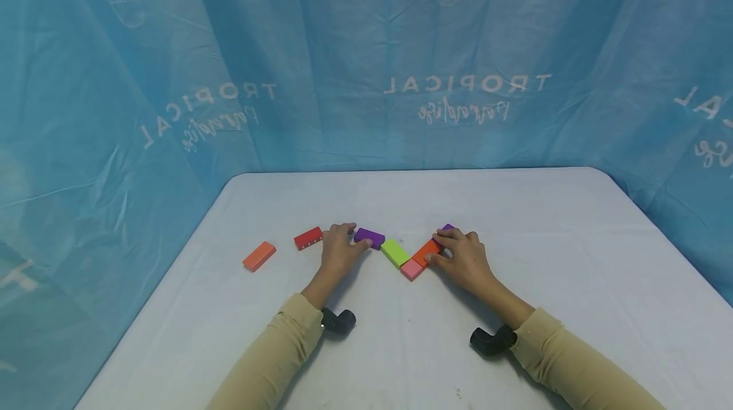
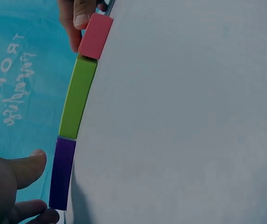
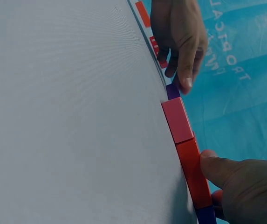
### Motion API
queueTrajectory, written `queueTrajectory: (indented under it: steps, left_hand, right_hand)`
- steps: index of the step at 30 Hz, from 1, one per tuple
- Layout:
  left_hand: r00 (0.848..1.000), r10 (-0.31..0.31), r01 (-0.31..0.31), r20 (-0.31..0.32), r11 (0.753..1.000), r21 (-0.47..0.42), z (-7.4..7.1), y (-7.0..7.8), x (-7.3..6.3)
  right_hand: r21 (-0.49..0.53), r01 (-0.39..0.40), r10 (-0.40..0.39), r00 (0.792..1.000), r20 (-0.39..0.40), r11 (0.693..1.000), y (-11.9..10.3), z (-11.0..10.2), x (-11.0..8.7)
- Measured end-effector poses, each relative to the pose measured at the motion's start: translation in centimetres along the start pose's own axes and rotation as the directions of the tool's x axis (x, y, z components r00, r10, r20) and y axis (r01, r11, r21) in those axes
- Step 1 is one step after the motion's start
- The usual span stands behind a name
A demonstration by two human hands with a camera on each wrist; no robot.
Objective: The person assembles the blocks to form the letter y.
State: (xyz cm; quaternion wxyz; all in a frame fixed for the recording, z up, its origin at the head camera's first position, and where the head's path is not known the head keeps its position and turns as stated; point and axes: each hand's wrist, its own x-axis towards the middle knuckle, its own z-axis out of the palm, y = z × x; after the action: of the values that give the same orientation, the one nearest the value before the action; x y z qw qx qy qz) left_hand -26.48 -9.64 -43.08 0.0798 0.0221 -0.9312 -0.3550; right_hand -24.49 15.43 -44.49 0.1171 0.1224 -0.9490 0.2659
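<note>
My left hand (image 1: 339,251) is spread over a purple block (image 1: 369,238), thumb above it and fingers at its left end. In the left wrist view the thumb (image 2: 33,163) stands apart from the block's top edge. A lime green block (image 1: 395,253) adjoins the purple one and meets a pink block (image 1: 411,269). My right hand (image 1: 465,260) holds an orange block (image 1: 426,252) beside the pink one, its thumb (image 3: 208,161) against the orange edge. A second purple block (image 1: 448,227) shows beyond the orange one, partly hidden by that hand. Together they form a V-shaped row.
Left of my left hand lie a red block with white dots (image 1: 308,238) and another orange block (image 1: 259,256). All sit on a white-covered table (image 1: 550,232). A blue printed curtain (image 1: 343,28) rises behind and around it. Each wrist carries a black mount.
</note>
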Motion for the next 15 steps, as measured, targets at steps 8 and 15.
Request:
queueTrajectory:
  steps: [8, 15]
  left_hand:
    - [0.999, 0.005, -0.004, -0.046, 1.0, 0.025, 0.58, 0.24, 0.02]
    - [0.997, 0.041, -0.037, -0.058, 0.997, 0.063, 0.77, 0.33, 0.03]
  right_hand:
    - [0.002, 0.01, -0.01, 1.0, -0.006, 1.0, 0.03, 0.06, 0.0]
    - [0.002, 0.019, -0.019, 1.0, -0.021, 1.0, 0.05, -0.01, -0.02]
